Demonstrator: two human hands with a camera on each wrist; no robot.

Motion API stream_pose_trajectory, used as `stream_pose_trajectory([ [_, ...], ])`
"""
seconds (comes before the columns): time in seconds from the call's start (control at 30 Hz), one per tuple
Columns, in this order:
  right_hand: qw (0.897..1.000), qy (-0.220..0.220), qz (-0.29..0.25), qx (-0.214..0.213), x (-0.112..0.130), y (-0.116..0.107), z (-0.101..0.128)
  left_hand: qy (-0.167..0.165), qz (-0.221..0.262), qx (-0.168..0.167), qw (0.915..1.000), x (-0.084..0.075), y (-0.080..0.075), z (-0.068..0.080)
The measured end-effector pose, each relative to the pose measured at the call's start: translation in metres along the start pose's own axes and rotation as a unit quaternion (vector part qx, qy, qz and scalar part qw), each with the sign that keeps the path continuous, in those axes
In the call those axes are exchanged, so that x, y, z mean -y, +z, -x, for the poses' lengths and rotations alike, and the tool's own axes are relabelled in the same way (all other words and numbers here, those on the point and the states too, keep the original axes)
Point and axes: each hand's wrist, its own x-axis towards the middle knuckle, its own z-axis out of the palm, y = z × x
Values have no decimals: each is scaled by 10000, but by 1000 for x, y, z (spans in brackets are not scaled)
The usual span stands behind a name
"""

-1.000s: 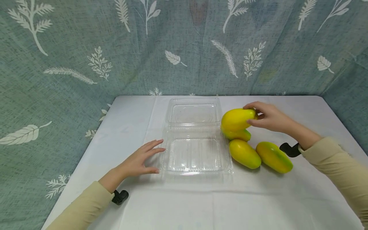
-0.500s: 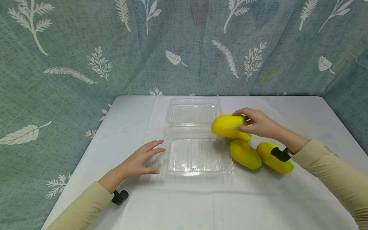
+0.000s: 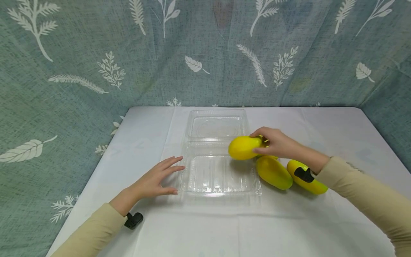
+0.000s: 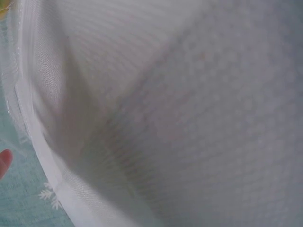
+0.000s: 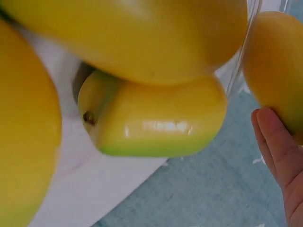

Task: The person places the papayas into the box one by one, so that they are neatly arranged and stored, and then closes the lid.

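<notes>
In the head view my right hand (image 3: 277, 143) grips a yellow mango (image 3: 243, 148) by its right end, holding it over the right part of a clear plastic clamshell box (image 3: 212, 178). The right wrist view shows the same mango (image 5: 277, 66) with fingers (image 5: 279, 151) against it. My left hand (image 3: 157, 180) is beside the box's left edge, fingers spread and holding nothing. The box lies open, its lid (image 3: 216, 126) folded back toward the far side.
Right of the box lie a yellow-green mango (image 3: 273, 173), another mango (image 3: 295, 166) partly behind the wrist camera, and a third mango (image 5: 156, 118) mostly hidden by the right hand in the head view. White cloth (image 3: 205, 228) covers the table; a patterned curtain (image 3: 205, 82) hangs behind.
My right hand has carried the mango left and nearer, from above the other mangoes to over the box. The left hand, the box and the other mangoes have stayed in place.
</notes>
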Motion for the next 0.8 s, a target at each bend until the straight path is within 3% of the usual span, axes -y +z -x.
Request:
stream_pose_trajectory([
  [0.57,9999,-7,16,99,-1,21,-10,35,-74,-15,10000,-1,-1,0],
  [0.8,9993,-41,353,143,4,26,-12,142,-230,-15,9996,-1,-1,0],
])
